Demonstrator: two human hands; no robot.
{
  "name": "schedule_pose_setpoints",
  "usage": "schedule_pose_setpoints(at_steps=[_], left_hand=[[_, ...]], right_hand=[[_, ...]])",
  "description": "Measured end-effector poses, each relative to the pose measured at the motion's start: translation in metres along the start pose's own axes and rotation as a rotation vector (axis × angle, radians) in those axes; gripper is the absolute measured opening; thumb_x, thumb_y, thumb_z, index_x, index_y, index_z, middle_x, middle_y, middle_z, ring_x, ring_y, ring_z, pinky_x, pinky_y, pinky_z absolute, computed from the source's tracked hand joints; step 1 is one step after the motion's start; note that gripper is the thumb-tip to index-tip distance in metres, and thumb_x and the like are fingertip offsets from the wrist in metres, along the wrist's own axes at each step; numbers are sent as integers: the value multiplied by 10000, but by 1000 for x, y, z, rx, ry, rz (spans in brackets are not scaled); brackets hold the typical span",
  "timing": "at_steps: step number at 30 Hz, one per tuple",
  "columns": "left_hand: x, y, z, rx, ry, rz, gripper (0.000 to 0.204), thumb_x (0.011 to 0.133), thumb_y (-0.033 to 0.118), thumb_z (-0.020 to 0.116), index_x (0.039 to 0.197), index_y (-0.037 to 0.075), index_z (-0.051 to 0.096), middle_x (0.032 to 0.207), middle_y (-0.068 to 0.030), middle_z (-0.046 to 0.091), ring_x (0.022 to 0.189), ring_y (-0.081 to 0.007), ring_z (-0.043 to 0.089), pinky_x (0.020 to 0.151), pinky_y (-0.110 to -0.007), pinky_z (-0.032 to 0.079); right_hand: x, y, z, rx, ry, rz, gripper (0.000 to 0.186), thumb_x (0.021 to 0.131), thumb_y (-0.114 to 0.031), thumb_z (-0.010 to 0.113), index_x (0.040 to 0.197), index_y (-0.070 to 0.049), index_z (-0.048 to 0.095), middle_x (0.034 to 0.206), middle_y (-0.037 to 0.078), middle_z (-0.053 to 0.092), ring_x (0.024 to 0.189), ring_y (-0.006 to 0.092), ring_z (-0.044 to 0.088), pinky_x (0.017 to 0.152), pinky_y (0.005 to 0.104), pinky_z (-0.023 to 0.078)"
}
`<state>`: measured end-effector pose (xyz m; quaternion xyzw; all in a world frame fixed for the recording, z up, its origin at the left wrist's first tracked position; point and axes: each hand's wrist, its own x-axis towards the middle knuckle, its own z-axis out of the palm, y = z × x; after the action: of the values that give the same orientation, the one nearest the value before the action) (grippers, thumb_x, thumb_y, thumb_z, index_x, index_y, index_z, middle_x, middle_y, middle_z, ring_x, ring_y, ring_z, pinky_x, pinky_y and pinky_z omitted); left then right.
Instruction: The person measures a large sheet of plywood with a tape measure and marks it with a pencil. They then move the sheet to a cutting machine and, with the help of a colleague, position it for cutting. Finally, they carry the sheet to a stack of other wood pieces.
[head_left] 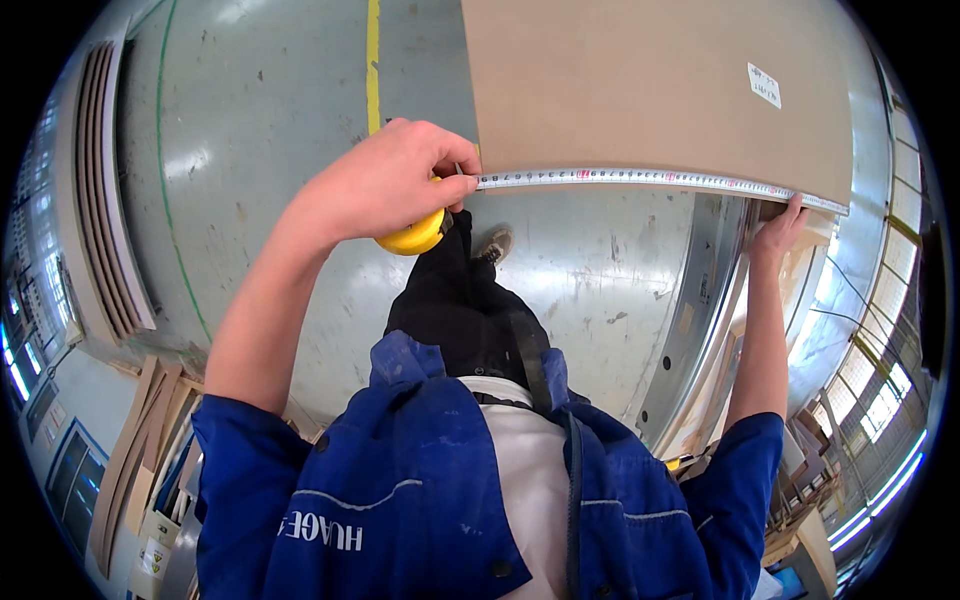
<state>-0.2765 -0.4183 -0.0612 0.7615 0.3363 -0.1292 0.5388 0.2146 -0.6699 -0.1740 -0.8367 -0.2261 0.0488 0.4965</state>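
Observation:
A large brown board (640,90) with a small white label (764,86) lies in front of me. Along its near edge stretches the pale blade (640,177) of a tape measure. My left hand (395,180) is closed round the yellow tape measure case (412,238), its thumb and fingertips pinching the blade by the board's left corner. Toward the board's right corner, my right hand (778,232) reaches up from below and grips the blade against the edge, thumb on top. Its other fingers are partly hidden under the board.
A stack of panels (97,190) leans at the far left. Wooden strips (135,465) stand at lower left. A metal frame (680,330) and more boards are below the board's right end. Yellow (373,60) and green lines mark the grey floor (260,110).

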Motion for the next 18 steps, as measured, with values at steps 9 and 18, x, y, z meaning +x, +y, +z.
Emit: schedule_pose_setpoints(at_steps=[9, 18], left_hand=[[-39, -17, 20, 34, 185, -107, 248, 960, 133, 632, 1099, -48, 729, 787, -104, 715, 745, -160, 687, 711, -312, 539], [-69, -22, 36, 96, 208, -115, 238, 962, 129, 643, 1087, -51, 735, 802, -120, 727, 718, -158, 673, 696, -308, 530]], right_hand=[[-207, -109, 89, 16, -258, -727, 727, 847, -220, 779, 1470, 18, 491, 1489, 228, 520, 1435, 410, 435, 1203, 518, 311], [-298, -172, 144, -186, -423, -662, 729, 808, -218, 792, 1473, -94, 517, 1529, 249, 437, 1460, 525, 306, 1216, 631, 206]])
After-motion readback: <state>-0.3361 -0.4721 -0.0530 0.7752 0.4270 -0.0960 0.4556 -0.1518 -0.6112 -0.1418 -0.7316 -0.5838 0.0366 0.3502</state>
